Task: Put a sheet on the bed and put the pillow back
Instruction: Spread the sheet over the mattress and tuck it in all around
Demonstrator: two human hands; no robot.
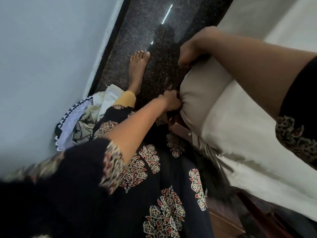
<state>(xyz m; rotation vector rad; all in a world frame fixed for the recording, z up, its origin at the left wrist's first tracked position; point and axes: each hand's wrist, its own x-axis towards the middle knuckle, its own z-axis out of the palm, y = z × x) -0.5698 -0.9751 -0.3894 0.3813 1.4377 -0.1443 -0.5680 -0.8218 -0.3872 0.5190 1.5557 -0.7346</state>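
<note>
Gripping sheet (203, 86), left hand (171, 103) and right hand (189, 52) curl.

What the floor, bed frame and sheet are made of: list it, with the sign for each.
The floor: polished speckled stone, likely granite; it mirrors a light strip. The bed frame: brown wood, apparently, smooth-finished. The sheet: off-white woven cloth, matte; it creases.

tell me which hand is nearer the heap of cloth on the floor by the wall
Left. The left hand pinches the sheet at the point nearest the cloth heap; the right hand grips the sheet farther along its edge, away from the heap.
</note>
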